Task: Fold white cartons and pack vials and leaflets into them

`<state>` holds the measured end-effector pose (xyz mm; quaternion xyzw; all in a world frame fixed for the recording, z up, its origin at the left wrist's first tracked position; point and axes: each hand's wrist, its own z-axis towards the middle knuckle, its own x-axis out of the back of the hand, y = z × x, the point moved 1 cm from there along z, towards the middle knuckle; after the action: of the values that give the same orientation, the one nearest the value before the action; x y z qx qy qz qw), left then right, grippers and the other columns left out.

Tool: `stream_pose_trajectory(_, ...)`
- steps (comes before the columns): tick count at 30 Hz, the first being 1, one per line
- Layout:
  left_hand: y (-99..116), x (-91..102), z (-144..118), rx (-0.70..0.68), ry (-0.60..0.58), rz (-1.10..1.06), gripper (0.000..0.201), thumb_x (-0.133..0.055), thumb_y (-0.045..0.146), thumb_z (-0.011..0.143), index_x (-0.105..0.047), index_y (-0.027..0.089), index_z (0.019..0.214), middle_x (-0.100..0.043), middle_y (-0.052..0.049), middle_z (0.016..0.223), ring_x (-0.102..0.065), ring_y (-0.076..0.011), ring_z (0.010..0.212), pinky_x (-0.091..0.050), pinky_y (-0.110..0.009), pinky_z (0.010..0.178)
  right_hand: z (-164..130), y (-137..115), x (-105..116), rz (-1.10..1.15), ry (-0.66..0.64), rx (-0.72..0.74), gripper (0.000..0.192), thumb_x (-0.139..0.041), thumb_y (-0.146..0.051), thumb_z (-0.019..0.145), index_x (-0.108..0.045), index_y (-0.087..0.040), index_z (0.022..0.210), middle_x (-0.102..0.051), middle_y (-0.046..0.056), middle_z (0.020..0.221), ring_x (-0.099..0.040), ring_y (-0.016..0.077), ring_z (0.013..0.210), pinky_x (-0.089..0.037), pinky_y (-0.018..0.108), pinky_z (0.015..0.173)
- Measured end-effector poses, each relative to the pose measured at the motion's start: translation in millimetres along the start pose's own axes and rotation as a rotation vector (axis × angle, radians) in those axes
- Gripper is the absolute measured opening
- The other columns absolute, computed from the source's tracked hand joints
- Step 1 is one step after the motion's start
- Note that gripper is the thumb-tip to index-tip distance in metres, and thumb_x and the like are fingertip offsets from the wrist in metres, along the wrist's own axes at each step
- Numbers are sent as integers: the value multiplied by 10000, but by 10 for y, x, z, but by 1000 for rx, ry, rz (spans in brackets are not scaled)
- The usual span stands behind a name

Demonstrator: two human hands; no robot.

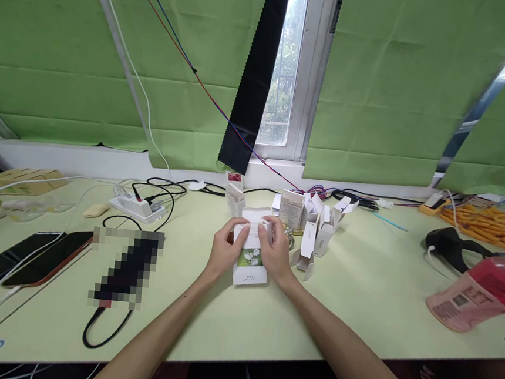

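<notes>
Head view: a small white carton (251,254) with a green flower picture on its front stands on the pale green table (357,305), its top flap open. The left hand (225,251) and right hand (276,252) clasp its sides, fingers on the flap.

Packing workbench (357,305) with carton pile (316,218)

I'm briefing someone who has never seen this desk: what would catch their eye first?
At table centre, the left hand and right hand hold a small white box with a flower picture. Just behind it stands a cluster of open white cartons. A pink pouch lies at the right edge, two phones at the left.
</notes>
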<state>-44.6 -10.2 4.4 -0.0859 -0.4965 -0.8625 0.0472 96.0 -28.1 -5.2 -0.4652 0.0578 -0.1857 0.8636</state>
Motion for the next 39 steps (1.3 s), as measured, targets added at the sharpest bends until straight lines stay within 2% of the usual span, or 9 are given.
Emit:
stream_pose_trajectory(14,13,-9,-11,39,-13,40,302,-601,477,908,-650,207,1033,-667,-21,943,-551,-128,691,-447,-232,611,-14,-6,3,2,-25,2,195,-494,-381,966,-574,-213,1024,-647,24,896,-587,167,760,-446,289,683)
stream_pose_trajectory(25,28,-20,-13,52,-9,40,323,-596,496,903,-644,207,1040,-679,-38,981,-592,-150,752,-468,-244,647,-19,-1,0,10,-31,-9,206,-494,-389,970,-572,-209,1031,-645,32,914,-585,169,766,-437,281,677)
stream_pose_trajectory(39,15,-14,-19,46,-14,54,322,-591,495,907,-637,211,1052,-673,-29,967,-563,-135,712,-455,-240,628,-16,9,-5,8,-13,12,196,-494,-384,969,-573,-213,1022,-650,27,910,-591,166,763,-440,285,674)
